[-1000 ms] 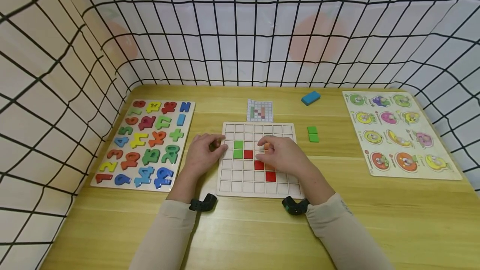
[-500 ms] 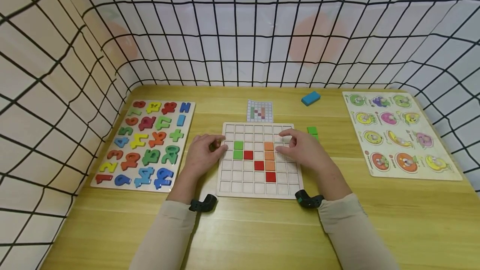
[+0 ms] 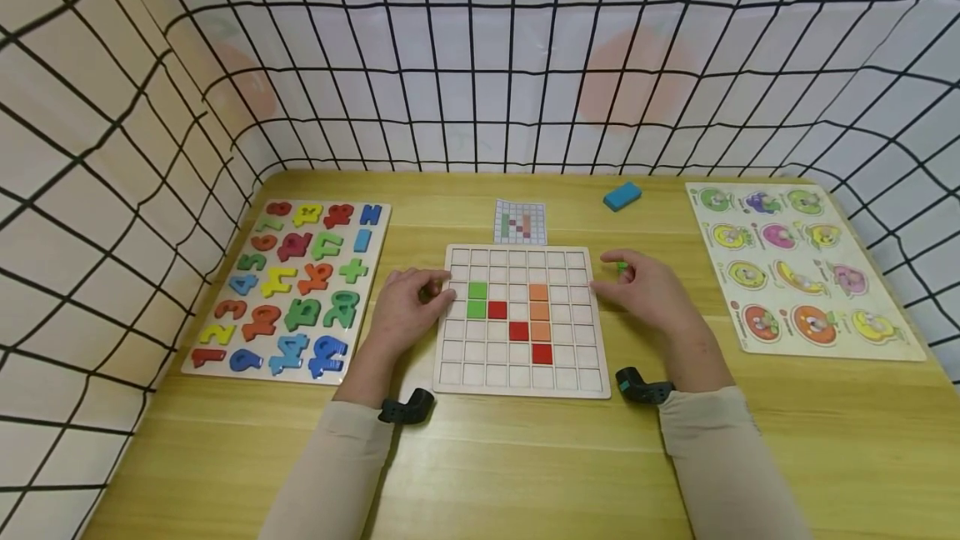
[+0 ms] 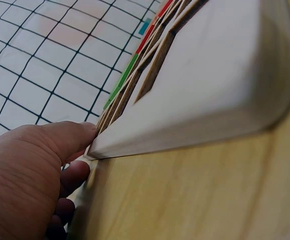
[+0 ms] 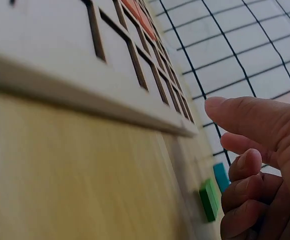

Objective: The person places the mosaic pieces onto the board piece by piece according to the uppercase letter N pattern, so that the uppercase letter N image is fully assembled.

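A pale wooden grid board [image 3: 480, 374] lies at the middle of the table. Set in its squares are two green tiles [image 3: 477, 300], three red tiles [image 3: 518, 331] in a diagonal and three orange tiles [image 3: 538, 311] in a column. My left hand [image 3: 405, 311] touches the board's left edge with thumb and forefinger; in the left wrist view the thumb [image 4: 75, 137] rests against the rim. Off the board's right side, my right hand [image 3: 641, 290] hovers with thumb and forefinger apart, holding nothing. It mostly hides the loose green tiles [image 5: 208, 200] on the table.
Behind the board is a small printed pattern card [image 3: 520, 222]. A blue block [image 3: 622, 197] lies at the back right. A number puzzle board [image 3: 285, 290] is on the left, a fruit puzzle board [image 3: 802, 273] on the right. Black wire mesh [image 3: 510, 73] surrounds the table.
My right hand has moved right, from over the orange tiles to beyond the board's right edge, uncovering the orange column. The left hand has stayed at the board's left edge.
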The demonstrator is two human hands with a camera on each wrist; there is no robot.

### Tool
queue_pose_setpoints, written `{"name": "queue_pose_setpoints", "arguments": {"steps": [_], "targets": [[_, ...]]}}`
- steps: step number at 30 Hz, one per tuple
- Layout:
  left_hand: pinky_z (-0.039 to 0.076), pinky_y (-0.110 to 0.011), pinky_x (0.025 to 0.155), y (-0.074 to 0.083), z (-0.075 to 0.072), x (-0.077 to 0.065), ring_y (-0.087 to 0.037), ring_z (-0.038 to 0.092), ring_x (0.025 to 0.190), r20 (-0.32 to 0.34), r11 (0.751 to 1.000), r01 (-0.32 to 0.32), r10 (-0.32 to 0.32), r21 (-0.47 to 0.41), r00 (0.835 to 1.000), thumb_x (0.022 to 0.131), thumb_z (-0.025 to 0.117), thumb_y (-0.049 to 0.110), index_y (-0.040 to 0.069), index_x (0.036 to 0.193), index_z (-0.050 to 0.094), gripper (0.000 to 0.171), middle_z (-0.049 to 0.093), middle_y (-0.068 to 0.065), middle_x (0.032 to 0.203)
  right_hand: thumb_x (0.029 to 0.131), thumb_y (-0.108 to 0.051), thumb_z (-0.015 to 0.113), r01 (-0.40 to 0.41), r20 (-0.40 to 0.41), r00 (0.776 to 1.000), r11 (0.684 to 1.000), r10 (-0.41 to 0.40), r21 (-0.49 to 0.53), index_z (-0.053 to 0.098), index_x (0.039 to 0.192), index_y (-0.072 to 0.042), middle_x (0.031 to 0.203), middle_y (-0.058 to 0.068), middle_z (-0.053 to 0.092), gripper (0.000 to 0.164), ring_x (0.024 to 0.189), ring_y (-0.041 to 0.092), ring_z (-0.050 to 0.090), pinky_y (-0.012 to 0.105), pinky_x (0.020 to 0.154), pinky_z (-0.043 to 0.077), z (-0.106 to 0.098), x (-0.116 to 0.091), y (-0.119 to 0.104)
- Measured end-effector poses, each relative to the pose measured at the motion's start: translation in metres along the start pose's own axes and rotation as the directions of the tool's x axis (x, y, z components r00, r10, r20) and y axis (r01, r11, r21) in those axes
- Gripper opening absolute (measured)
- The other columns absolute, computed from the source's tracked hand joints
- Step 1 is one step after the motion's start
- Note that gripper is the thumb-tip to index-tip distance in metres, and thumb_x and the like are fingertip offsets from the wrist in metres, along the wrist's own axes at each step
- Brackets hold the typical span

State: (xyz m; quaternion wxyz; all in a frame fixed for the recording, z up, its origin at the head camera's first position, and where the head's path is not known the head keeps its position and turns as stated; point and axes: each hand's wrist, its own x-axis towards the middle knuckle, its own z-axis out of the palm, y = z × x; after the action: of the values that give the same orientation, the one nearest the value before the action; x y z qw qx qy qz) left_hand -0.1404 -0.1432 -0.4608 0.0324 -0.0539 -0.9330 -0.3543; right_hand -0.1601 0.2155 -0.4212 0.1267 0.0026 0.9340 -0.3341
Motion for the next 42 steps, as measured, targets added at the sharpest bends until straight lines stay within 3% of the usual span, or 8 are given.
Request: {"name": "queue_pose_setpoints", "arguments": {"steps": [10,21,42], "targets": [[0.037,-0.033,0.081,0.001,0.000,-0.001,-0.023,0.049,0.092,0.006,1.000,0.014,-0.014,0.002,1.000,0.094,0.074,0.031,0.016,0.124,0.074,0.033,0.066,-0.004,0.094,0.093,-0.044,0.073,-0.028,-0.018,0.999,1.000,0.028,-0.008,0.055,0.143,-0.013,0.083,0.003,0.048,0.062,0.074,0.022,0.045,0.036,0.072,0.036,-0.014,-0.001,0.022],[0.037,-0.033,0.081,0.001,0.000,0.000,-0.023,0.050,0.092,0.004,1.000,0.002,-0.002,-0.001,1.000,0.094,0.073,0.031,0.016,0.123,0.074,0.033,0.066,-0.004,0.093,0.092,-0.046,0.072,-0.083,-0.023,0.996,0.996,0.083,-0.018,0.056,0.141,-0.013,0.091,0.005,0.049,0.061,0.081,0.023,0.046,0.036,0.073,0.035,-0.023,-0.002,0.039],[0.037,-0.033,0.081,0.000,0.000,0.000,-0.023,0.049,0.091,0.000,1.000,-0.009,0.009,-0.011,1.000,0.093,0.074,0.031,0.016,0.122,0.074,0.033,0.066,-0.004,0.093,0.093,-0.045,0.070,-0.104,-0.036,0.994,0.991,0.101,-0.081,0.058,0.138,-0.012,0.097,0.009,0.055,0.057,0.084,0.025,0.050,0.034,0.070,0.037,-0.019,-0.002,0.038]]}}
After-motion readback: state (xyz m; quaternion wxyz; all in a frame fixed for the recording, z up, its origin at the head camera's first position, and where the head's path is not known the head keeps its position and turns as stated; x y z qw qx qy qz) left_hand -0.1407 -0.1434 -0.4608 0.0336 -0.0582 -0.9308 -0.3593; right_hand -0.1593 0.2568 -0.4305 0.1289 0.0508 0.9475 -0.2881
